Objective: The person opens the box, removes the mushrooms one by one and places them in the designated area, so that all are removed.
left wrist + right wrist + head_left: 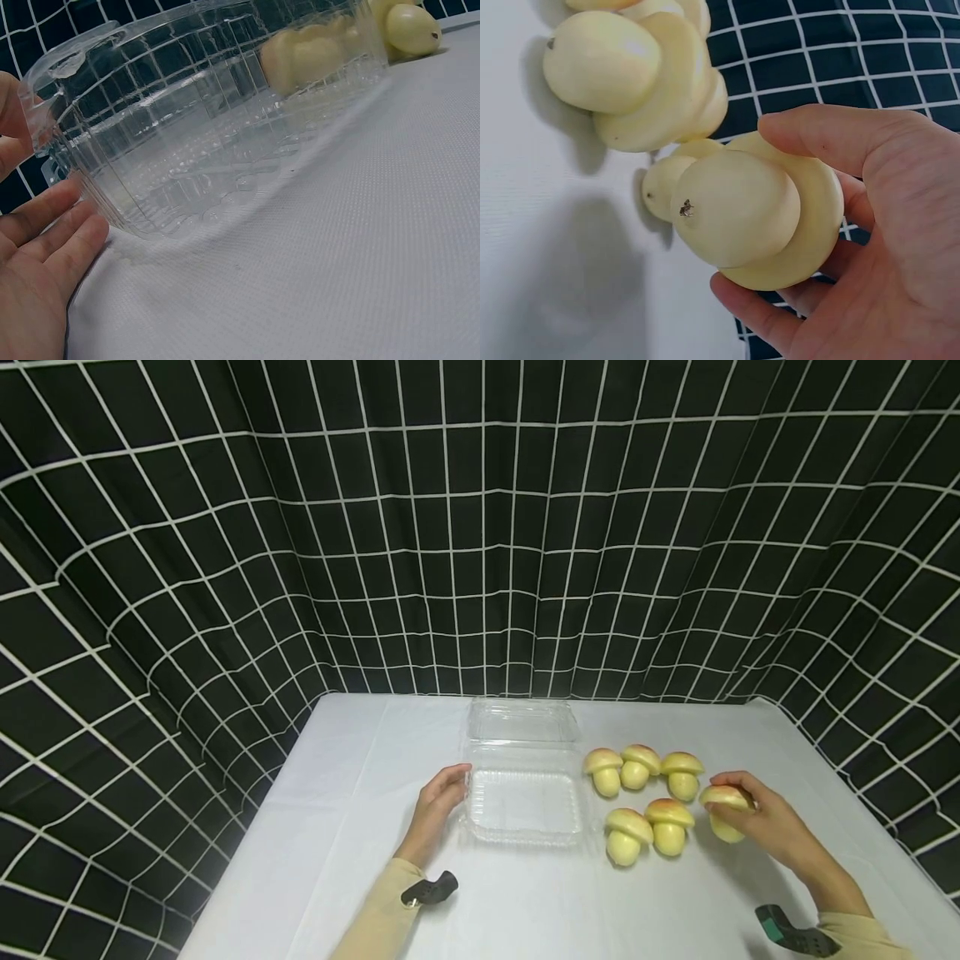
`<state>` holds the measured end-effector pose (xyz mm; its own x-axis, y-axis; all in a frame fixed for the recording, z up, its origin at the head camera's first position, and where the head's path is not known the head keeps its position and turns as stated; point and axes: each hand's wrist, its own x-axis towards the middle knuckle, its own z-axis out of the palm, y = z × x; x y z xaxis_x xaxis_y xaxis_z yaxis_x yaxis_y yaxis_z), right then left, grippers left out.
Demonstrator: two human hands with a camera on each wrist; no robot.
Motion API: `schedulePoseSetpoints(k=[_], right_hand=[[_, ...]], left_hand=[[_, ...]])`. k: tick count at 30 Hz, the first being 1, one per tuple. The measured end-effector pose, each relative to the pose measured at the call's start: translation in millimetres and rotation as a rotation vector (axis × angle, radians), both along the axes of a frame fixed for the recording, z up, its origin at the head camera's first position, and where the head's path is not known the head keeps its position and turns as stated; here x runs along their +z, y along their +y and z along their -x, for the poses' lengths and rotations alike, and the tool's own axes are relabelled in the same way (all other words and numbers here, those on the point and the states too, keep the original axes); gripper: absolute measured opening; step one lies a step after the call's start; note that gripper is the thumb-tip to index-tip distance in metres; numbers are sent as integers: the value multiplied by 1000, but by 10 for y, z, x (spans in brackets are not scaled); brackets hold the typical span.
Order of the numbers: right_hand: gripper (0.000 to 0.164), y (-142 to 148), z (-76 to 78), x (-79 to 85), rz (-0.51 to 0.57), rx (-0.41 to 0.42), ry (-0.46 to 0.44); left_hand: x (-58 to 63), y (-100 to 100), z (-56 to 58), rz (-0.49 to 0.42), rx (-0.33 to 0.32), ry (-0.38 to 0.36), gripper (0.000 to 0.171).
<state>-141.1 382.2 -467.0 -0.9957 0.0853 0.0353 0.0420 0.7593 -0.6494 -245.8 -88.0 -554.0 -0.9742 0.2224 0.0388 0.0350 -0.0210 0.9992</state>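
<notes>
My right hand [772, 827] grips a yellow toy mushroom [726, 835] with a reddish-topped cap, thumb and fingers around the cap. In the right wrist view the held mushroom [735, 210] points its rounded stem at the camera, over the table. At the left side of an unfolded clear plastic clamshell box [525, 842], my left hand [438, 806] touches the wall. Its lower fingers [71, 247] lie fairly straight against the plastic in the left wrist view. Nothing lies inside the box. Several more mushrooms [670, 827] stand in two rows right of it.
The box's lid [525, 722] lies folded back toward the table's far edge. A white cloth covers the table [360, 760]. Black curtains [465, 527] with a white grid hang behind and on both sides.
</notes>
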Motion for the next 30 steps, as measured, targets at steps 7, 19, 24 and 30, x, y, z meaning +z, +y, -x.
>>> schedulePoseSetpoints(k=[7,19,24,30], right_hand=[[50,2,4,-81,36,7,-10],[51,-14,1,-162,13,1,-44],[49,-6,5,-200,4,8,-27],[51,-8,17,-234,-2,-1,-54]], left_hand=[[1,6,10,-5,-5,3,42],[20,7,1,-17,3,-8,41],[-1,2,8,-16,-3,-12,44],[-25,-9,19,-27,-17,-15,44]])
